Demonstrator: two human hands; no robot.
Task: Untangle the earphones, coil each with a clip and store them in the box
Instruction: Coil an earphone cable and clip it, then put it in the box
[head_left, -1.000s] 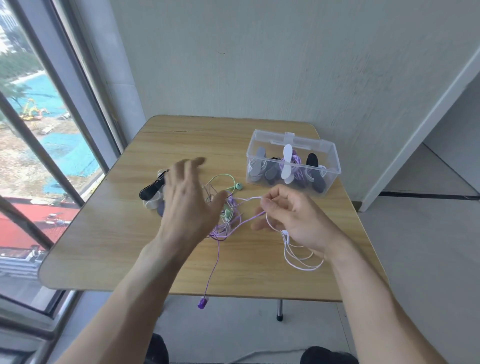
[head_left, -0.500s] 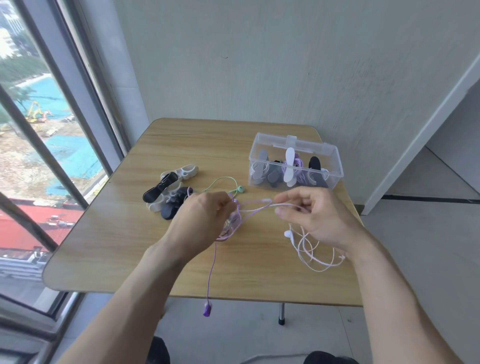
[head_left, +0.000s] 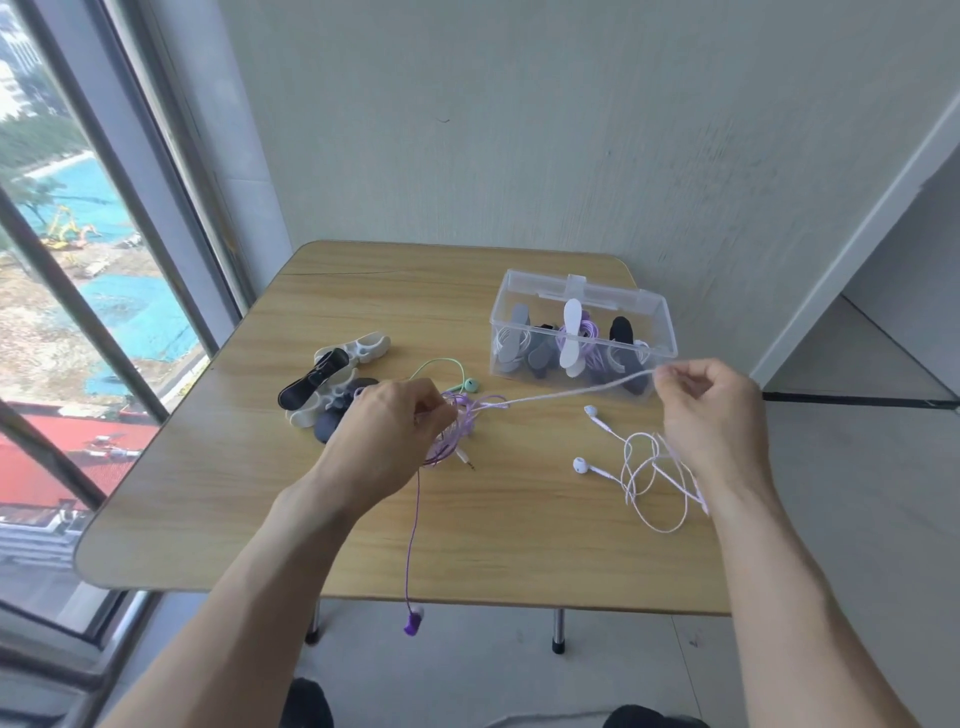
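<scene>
Earphones in a knot of thin purple and green cord (head_left: 457, 421) sit under my left hand (head_left: 387, 434), whose fingers are curled down onto the bundle and pin it to the wooden worktop (head_left: 249, 483). My right hand (head_left: 711, 415) has swung out wide to the right in the last half second, fingertips pinched on the thin white earphone cable (head_left: 571, 393), which now runs taut between my two hands where before it sagged close to the knot. The white buds and slack loops lie just below my right hand. I judge the white set is nearly drawn free, so coiling comes next. Spare black, white and grey clips (head_left: 332, 382) wait beyond my left hand; the clear plastic box (head_left: 657, 325), already holding clipped coils, stands beyond my right.
</scene>
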